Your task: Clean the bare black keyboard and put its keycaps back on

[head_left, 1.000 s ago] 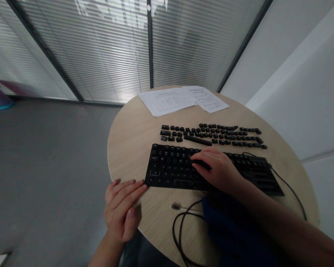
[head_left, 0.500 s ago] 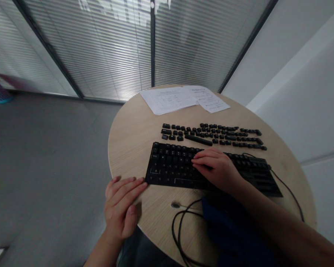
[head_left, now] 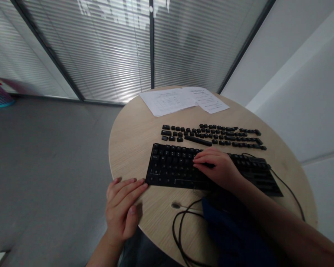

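Note:
A black keyboard (head_left: 167,167) lies on the round table. Keycaps fill its upper rows, while its lower part on the left shows bare key positions. My right hand (head_left: 215,165) rests over the middle of it, fingers drawn together in a pinch at a key row; whatever sits between the fingertips is hidden. At the keyboard's lower left corner, my left hand (head_left: 122,207) lies flat with its fingers stretched out, fingertips touching the corner. Loose black keycaps (head_left: 179,134) are laid out in rows just beyond the keyboard, with a long space bar (head_left: 198,140) among them.
Printed papers (head_left: 169,102) lie at the far side of the wooden table (head_left: 128,148). A black cable (head_left: 180,230) loops at the near edge, by a small dark hole or spot (head_left: 176,205). Another cable (head_left: 289,191) leaves the keyboard's right side. A basket (head_left: 0,96) stands on the floor.
The view has shifted very slightly. Both hands keep nearly the same place, with the right fingertips still pinched at the key row.

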`<state>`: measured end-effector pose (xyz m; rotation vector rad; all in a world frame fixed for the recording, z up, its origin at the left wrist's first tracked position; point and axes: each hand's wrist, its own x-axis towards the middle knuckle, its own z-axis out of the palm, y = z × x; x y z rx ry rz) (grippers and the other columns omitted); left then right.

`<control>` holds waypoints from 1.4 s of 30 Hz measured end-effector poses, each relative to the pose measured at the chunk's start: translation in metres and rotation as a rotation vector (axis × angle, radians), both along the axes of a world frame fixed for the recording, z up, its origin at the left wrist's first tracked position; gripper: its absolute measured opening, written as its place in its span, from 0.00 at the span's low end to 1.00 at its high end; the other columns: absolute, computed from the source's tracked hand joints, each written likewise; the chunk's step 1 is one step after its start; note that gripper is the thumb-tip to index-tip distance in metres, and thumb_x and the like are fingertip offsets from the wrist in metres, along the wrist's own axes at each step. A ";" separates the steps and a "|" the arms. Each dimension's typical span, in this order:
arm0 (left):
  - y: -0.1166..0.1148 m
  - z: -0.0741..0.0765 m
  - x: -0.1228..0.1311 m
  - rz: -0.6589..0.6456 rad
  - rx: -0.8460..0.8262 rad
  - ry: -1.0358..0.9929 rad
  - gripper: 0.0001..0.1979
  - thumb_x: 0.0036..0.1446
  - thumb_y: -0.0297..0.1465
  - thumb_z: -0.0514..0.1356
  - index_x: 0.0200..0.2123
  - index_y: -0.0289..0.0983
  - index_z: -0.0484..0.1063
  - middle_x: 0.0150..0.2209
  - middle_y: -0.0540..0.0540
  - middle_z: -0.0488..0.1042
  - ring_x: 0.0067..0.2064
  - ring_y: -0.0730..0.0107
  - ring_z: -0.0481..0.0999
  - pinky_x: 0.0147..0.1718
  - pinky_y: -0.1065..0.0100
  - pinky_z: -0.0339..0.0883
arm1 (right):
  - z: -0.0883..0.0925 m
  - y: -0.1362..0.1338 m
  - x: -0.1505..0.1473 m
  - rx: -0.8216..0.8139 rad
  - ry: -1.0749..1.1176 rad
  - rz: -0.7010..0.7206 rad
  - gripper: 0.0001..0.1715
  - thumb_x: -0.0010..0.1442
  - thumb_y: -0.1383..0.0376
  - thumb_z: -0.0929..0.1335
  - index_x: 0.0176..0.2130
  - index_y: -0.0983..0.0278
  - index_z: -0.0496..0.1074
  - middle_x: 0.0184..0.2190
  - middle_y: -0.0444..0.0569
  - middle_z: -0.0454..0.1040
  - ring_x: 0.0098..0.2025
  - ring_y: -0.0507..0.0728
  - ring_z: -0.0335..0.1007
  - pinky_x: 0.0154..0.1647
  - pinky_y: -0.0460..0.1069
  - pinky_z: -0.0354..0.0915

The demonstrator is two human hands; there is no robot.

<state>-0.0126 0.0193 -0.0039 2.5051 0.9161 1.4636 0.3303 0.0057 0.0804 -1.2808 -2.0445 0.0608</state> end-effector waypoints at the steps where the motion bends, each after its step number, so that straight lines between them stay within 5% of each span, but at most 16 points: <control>1: 0.000 0.000 0.000 -0.002 -0.001 -0.001 0.22 0.68 0.34 0.48 0.57 0.42 0.77 0.50 0.43 0.82 0.53 0.54 0.77 0.65 0.45 0.57 | 0.000 0.000 0.001 0.006 -0.008 0.004 0.03 0.63 0.68 0.75 0.35 0.60 0.82 0.37 0.47 0.84 0.40 0.58 0.80 0.46 0.56 0.74; 18: 0.000 0.000 0.001 0.001 0.013 -0.006 0.22 0.68 0.33 0.48 0.57 0.42 0.77 0.50 0.43 0.83 0.53 0.55 0.76 0.64 0.46 0.57 | -0.002 0.001 0.002 0.111 -0.124 0.029 0.05 0.64 0.67 0.74 0.35 0.59 0.82 0.37 0.44 0.85 0.39 0.57 0.79 0.45 0.55 0.71; 28: 0.002 -0.001 -0.001 0.001 0.017 0.006 0.22 0.67 0.33 0.48 0.57 0.42 0.76 0.50 0.43 0.82 0.53 0.55 0.76 0.65 0.46 0.56 | 0.010 -0.001 0.001 0.028 -0.248 0.031 0.08 0.68 0.67 0.71 0.38 0.60 0.83 0.44 0.51 0.83 0.46 0.60 0.76 0.50 0.58 0.71; 36: 0.001 0.000 0.000 -0.002 0.012 -0.010 0.23 0.66 0.32 0.49 0.58 0.43 0.76 0.50 0.43 0.82 0.53 0.54 0.77 0.64 0.46 0.57 | 0.015 0.001 -0.005 0.005 -0.243 0.055 0.10 0.68 0.68 0.70 0.35 0.61 0.81 0.39 0.50 0.81 0.42 0.59 0.74 0.48 0.57 0.71; 42: 0.002 0.001 0.001 -0.003 0.023 -0.012 0.22 0.66 0.31 0.50 0.57 0.43 0.76 0.50 0.43 0.83 0.52 0.55 0.77 0.64 0.47 0.57 | 0.005 0.001 -0.002 0.001 -0.246 0.040 0.09 0.67 0.68 0.71 0.35 0.61 0.82 0.38 0.50 0.80 0.42 0.59 0.73 0.47 0.57 0.69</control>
